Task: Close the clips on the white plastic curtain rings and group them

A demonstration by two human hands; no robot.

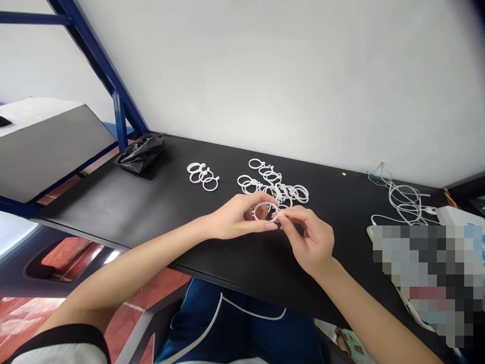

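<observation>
Between my two hands is a white curtain ring (260, 204), raised over the black table. My left hand (242, 215) grips it from the left, fingers curled around its side. The fingertips of my right hand (312, 232) pinch the ring's right end, where a small loop seems to sit; the fingers hide the detail. Just beyond my hands lies a loose pile of similar white rings (280, 191), partly covered by my fingers. A smaller group of white rings (202, 176) rests farther left.
A crumpled black plastic bag (141, 152) sits at the table's far left corner, near a blue metal frame (120, 121). To the right lie eyeglasses (380, 176) and tangled white cables (405, 199), beside a pixelated area. The black table (151, 202) meets a white wall (273, 81).
</observation>
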